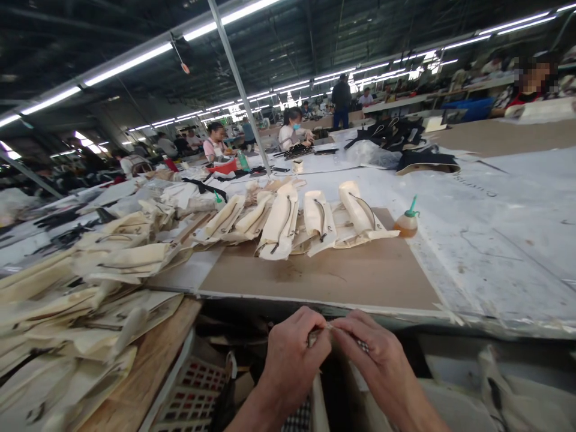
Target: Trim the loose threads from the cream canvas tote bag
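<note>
My left hand and my right hand meet below the table's front edge, fingertips pinched together on a small thin piece held between them; what it is I cannot tell. Just beyond them lies a brown cardboard sheet on the white worktable. A row of folded cream fabric pieces with dark trim lies along the cardboard's far side. A small glue bottle with a green nozzle stands at the row's right end.
Heaps of cream fabric pieces cover the left side over a wooden board. A plastic crate sits below left. Dark bags lie farther back. Several people work at distant tables.
</note>
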A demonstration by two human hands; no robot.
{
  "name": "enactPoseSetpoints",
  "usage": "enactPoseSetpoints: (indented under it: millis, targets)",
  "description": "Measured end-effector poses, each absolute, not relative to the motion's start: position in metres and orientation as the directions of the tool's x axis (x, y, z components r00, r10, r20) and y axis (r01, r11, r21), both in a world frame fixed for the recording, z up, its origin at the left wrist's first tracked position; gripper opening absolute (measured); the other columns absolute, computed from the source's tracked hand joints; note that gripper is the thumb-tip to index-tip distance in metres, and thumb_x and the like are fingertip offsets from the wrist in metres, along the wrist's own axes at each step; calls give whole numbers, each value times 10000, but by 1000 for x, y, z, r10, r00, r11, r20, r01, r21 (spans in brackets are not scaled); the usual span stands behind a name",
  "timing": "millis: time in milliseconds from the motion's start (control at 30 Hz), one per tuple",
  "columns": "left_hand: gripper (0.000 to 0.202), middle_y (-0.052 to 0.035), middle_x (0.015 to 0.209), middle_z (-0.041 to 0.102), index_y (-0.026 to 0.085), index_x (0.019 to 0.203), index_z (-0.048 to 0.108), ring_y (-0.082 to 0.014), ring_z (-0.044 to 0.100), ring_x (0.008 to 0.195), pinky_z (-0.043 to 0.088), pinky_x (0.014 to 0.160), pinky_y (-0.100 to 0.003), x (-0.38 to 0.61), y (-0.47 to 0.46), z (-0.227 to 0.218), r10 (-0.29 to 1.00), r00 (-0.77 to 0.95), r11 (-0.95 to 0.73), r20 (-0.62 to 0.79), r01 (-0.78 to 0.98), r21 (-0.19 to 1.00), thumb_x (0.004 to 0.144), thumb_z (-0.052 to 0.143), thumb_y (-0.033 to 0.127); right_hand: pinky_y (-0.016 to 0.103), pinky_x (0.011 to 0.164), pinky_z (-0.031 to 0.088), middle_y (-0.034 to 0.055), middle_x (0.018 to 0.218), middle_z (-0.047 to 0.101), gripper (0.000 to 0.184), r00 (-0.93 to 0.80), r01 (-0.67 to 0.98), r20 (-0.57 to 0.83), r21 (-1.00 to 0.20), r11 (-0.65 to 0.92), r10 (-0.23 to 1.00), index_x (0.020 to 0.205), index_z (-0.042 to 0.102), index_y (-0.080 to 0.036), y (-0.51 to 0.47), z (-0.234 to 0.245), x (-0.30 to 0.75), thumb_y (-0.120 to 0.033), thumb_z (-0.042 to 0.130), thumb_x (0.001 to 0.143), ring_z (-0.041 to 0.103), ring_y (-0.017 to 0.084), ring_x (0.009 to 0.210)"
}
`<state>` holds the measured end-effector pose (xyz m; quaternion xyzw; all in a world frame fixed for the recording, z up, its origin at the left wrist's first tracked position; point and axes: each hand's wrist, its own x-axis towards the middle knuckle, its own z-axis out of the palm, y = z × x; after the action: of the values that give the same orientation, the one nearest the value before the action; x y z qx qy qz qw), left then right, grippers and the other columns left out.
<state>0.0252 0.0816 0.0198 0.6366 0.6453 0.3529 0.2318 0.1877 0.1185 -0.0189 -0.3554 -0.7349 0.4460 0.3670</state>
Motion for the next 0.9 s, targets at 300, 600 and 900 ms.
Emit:
enactPoseSetpoints:
  millis: [300,600,900]
  targets:
    - [132,4,762,636,165,833,687,-135,557,693,430,632,-215,8,86,26,988,26,134,-152,334,933,837,626,282,241,846,519,14,1032,745,266,-524,284,209,-871,401,826,1066,703,-243,125,-20,203,-323,461,987,703,161,945]
    - [215,-18,801,598,218,831,674,-161,615,698,437,620,-252,25,60,19,977,-68,-24,200,906,424,891,474,170,366,922,561,68,1121,748,379,-495,421,171,-811,407,852,1137,679,-201,118,-23,196,-377,377,991,711,233,1033]
    - [307,-31,699,601,202,756,658,-149,602,559,414,539,-262,22,66,-9,889,112,-219,443,955,198,905,398,136,290,672,629,34,961,787,356,-532,484,379,-598,639,757,1129,662,-265,126,-50,198,-217,352,960,764,219,808]
